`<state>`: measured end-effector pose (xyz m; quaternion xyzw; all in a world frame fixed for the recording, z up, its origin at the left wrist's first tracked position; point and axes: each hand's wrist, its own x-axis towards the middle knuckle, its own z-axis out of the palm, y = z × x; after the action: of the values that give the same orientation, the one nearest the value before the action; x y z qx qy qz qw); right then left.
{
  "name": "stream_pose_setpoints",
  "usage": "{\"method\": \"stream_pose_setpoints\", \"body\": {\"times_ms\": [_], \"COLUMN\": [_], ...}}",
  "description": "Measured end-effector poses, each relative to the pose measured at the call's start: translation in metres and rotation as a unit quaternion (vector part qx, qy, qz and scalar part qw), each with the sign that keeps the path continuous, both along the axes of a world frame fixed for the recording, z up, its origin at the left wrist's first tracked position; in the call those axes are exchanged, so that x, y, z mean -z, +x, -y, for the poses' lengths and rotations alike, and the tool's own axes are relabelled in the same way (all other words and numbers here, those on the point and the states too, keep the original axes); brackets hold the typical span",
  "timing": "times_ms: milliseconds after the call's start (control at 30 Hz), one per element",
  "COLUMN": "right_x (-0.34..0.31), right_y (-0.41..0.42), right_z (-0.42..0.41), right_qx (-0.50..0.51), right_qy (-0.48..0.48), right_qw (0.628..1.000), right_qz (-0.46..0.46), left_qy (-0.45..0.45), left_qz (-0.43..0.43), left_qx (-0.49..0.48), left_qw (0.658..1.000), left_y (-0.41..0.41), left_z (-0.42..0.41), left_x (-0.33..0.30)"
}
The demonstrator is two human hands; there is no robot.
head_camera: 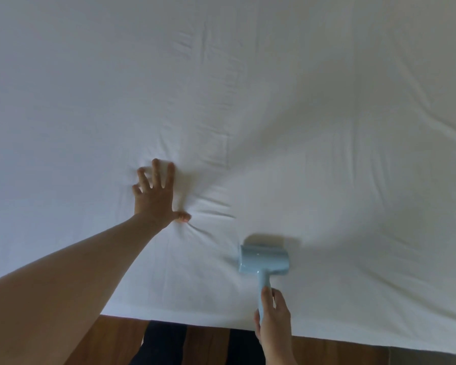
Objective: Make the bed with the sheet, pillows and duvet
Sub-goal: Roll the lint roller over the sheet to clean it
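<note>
right hand (pixel 273 316) gripping pale blue roller (pixel 264 259) by its handle, head resting on sheet (pixel 274 101) near bed's front edge | left hand (pixel 156 192) pressing flat, fingers spread, anchoring fabric — creases radiating from thumb | judging: rolling away from the anchor is keeping cloth taut | beyond — wide wrinkled sheet lying open; wooden floor (pixel 111 338) below

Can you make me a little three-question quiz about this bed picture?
1. True or false: the left hand presses flat on the sheet.
2. What does the right hand hold? A) pillow B) blue roller C) duvet
3. What colour is the sheet?

Key: 1 true. 2 B, by its handle, with the head on the sheet. 3 white.
</note>
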<state>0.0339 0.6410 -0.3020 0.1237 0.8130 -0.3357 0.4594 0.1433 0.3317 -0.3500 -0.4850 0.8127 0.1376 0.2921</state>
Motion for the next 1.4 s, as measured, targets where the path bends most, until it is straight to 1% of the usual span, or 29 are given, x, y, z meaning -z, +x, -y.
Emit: {"method": "stream_pose_setpoints", "body": {"times_ms": [100,167,200,233,267,300,333,367,400,433,467,533,600,700,767,867,933,1000,1067,1167,1300,1400], "right_x": [-0.003,-0.009,-0.014,-0.017,-0.023,-0.026,-0.024,-0.019,-0.017,-0.012,-0.013,-0.027,-0.034,-0.020,-0.007,0.001,0.003,0.004,0.006,0.009,0.010,0.009], "right_y": [0.014,0.022,0.027,0.031,0.034,0.038,0.042,0.043,0.043,0.042,0.040,0.032,0.017,-0.019,-0.046,-0.079,-0.084,-0.074,-0.054,-0.017,0.034,0.071], "right_z": [-0.018,-0.026,-0.029,-0.036,-0.036,-0.028,-0.022,-0.014,-0.006,0.000,0.011,0.053,0.117,0.240,0.319,0.406,0.428,0.421,0.394,0.327,0.233,0.173], "right_qx": [-0.019,-0.064,-0.083,-0.112,-0.158,-0.187,-0.208,-0.202,-0.192,-0.164,-0.111,-0.033,0.012,-0.017,-0.013,-0.039,-0.040,-0.047,-0.063,-0.065,-0.044,-0.066], "right_qy": [0.027,0.056,0.067,0.061,0.039,0.010,0.001,-0.001,0.018,0.042,0.054,0.061,-0.005,-0.111,-0.149,-0.114,-0.069,-0.056,-0.045,-0.025,-0.012,-0.001], "right_qw": [0.999,0.996,0.993,0.983,0.969,0.971,0.968,0.970,0.969,0.967,0.978,0.988,0.990,0.982,0.982,0.992,0.997,0.997,0.997,0.997,0.999,0.997], "right_qz": [-0.011,-0.028,-0.057,-0.133,-0.188,-0.149,-0.139,-0.135,-0.157,-0.189,-0.169,-0.140,-0.141,-0.150,-0.116,-0.034,0.013,0.034,0.013,-0.022,-0.029,-0.026], "left_qy": [0.006,-0.008,-0.023,-0.039,-0.058,-0.073,-0.077,-0.067,-0.045,-0.018,0.004,0.007,-0.020,-0.043,-0.060,-0.079,-0.076,-0.071,-0.067,-0.050,-0.038,-0.040], "left_qz": [-0.030,-0.068,-0.097,-0.121,-0.136,-0.135,-0.124,-0.106,-0.087,-0.071,-0.060,-0.052,-0.041,-0.001,0.016,0.035,0.040,0.037,0.035,0.028,0.021,0.023], "left_qx": [-0.001,0.002,0.005,0.008,0.011,0.012,0.006,-0.008,-0.024,-0.034,-0.036,-0.019,-0.012,0.000,0.014,0.030,0.034,0.033,0.033,0.027,0.022,0.022], "left_qw": [1.000,0.998,0.995,0.992,0.989,0.988,0.989,0.992,0.995,0.997,0.998,0.998,0.999,0.999,0.998,0.996,0.996,0.996,0.997,0.998,0.999,0.999], "left_y": [0.007,0.016,0.022,0.030,0.039,0.049,0.058,0.068,0.077,0.086,0.092,0.096,0.093,0.086,0.084,0.084,0.084,0.084,0.083,0.083,0.083,0.083], "left_z": [0.006,0.015,0.021,0.029,0.039,0.050,0.061,0.073,0.083,0.092,0.097,0.098,0.091,0.088,0.087,0.085,0.085,0.086,0.087,0.087,0.086,0.086], "left_x": [-0.005,-0.009,-0.012,-0.013,-0.013,-0.012,-0.011,-0.009,-0.007,-0.003,0.001,0.009,0.015,0.019,0.022,0.029,0.030,0.031,0.030,0.027,0.026,0.025]}}
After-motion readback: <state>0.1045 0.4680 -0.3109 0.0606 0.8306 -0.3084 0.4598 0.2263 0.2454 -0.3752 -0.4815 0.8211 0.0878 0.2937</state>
